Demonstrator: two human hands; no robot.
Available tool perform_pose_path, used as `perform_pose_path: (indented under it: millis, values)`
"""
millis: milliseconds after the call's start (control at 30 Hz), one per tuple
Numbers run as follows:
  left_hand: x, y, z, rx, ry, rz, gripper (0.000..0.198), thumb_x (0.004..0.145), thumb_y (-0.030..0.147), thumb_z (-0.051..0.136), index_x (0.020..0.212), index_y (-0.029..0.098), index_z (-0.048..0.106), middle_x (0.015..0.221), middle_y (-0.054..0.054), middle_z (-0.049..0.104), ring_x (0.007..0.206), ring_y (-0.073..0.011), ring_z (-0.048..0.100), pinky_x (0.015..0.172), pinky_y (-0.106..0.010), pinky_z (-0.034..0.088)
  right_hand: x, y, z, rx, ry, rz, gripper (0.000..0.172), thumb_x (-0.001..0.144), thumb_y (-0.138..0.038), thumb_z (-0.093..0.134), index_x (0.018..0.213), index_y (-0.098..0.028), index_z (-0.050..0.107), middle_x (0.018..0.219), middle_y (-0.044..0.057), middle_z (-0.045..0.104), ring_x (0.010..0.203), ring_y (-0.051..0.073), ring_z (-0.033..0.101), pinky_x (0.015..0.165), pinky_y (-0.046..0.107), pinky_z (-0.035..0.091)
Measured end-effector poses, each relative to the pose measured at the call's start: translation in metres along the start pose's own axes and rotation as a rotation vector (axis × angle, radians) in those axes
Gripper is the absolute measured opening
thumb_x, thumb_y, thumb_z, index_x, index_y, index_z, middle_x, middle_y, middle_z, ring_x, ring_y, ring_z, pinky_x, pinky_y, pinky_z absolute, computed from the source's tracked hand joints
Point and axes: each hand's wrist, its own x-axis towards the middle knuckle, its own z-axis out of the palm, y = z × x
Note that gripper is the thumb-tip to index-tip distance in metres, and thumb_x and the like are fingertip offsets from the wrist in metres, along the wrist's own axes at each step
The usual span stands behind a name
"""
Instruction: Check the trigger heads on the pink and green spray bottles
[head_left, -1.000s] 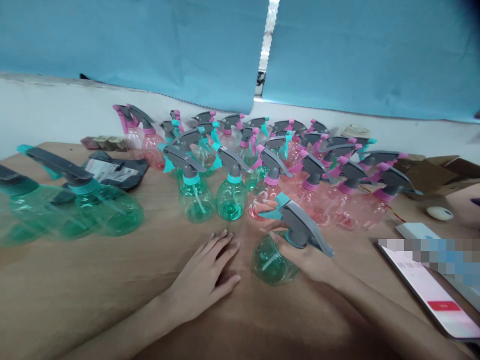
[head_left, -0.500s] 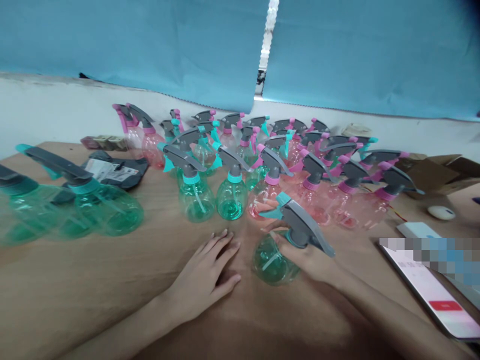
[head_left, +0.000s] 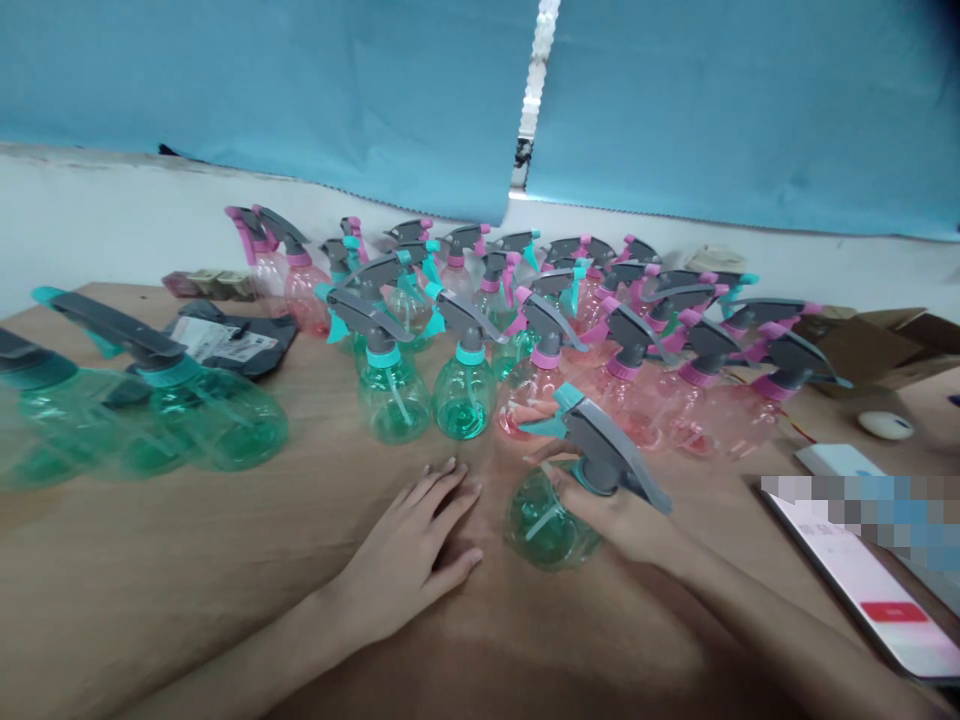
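My right hand (head_left: 615,515) is wrapped round the neck of a green spray bottle (head_left: 544,525) with a grey trigger head and teal nozzle, which stands on the brown table (head_left: 187,570). To its left, my left hand (head_left: 409,555) lies flat on the table, fingers spread, holding nothing. Just beyond both hands stand two green bottles (head_left: 391,385) and a pink one (head_left: 529,390), the front of a crowd of several spray bottles.
Big green bottles (head_left: 202,410) stand close at the far left. A dark pouch (head_left: 232,345) lies behind them. At the right are a phone or tablet (head_left: 862,570), a white mouse (head_left: 885,425) and cardboard (head_left: 862,345). Blue sheeting hangs behind.
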Motion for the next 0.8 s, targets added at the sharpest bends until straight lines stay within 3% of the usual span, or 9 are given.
perform_pose_path:
  millis: [133, 367, 600, 700, 800]
  values:
    - [0.0, -0.001, 0.001, -0.001, -0.005, 0.007, 0.053, 0.094, 0.045, 0.047, 0.137, 0.015, 0.04, 0.144, -0.012, 0.039, 0.134, -0.0284, 0.031, 0.107, -0.047, 0.029, 0.0, -0.002, -0.001, -0.025, 0.008, -0.011, 0.019, 0.076, -0.015, 0.049, 0.088, -0.029, 0.055, 0.112, 0.0, 0.063, 0.086, 0.018, 0.065, 0.082, 0.034, 0.055]
    - [0.0, -0.001, 0.001, 0.011, -0.014, 0.003, 0.053, 0.094, 0.045, 0.046, 0.138, 0.016, 0.039, 0.145, -0.011, 0.037, 0.134, -0.0278, 0.029, 0.108, -0.048, 0.028, 0.002, -0.005, 0.0, -0.018, 0.008, -0.031, 0.015, 0.076, -0.018, 0.05, 0.085, -0.028, 0.056, 0.11, 0.0, 0.064, 0.083, 0.017, 0.065, 0.079, 0.033, 0.056]
    - [0.0, 0.0, 0.0, -0.005, -0.002, 0.003, 0.052, 0.094, 0.045, 0.046, 0.137, 0.016, 0.04, 0.145, -0.011, 0.038, 0.134, -0.0285, 0.031, 0.107, -0.048, 0.029, 0.002, -0.004, -0.001, -0.036, 0.018, -0.027, 0.031, 0.075, -0.017, 0.049, 0.102, -0.03, 0.055, 0.113, 0.001, 0.063, 0.082, 0.017, 0.066, 0.076, 0.033, 0.057]
    - [0.0, -0.001, 0.001, -0.01, 0.005, 0.002, 0.052, 0.094, 0.046, 0.046, 0.138, 0.019, 0.039, 0.145, -0.01, 0.038, 0.134, -0.0285, 0.031, 0.106, -0.047, 0.03, 0.003, -0.007, -0.004, -0.053, 0.003, -0.003, 0.031, 0.073, -0.017, 0.049, 0.101, -0.03, 0.055, 0.099, 0.0, 0.066, 0.076, 0.017, 0.066, 0.069, 0.031, 0.057]
    - [0.0, -0.001, 0.001, -0.009, 0.002, 0.003, 0.052, 0.094, 0.046, 0.046, 0.138, 0.019, 0.039, 0.145, -0.01, 0.038, 0.134, -0.028, 0.031, 0.107, -0.047, 0.029, 0.002, -0.012, -0.007, -0.066, 0.005, 0.0, 0.02, 0.07, -0.018, 0.051, 0.087, -0.028, 0.057, 0.075, -0.002, 0.064, 0.066, 0.017, 0.065, 0.062, 0.029, 0.057]
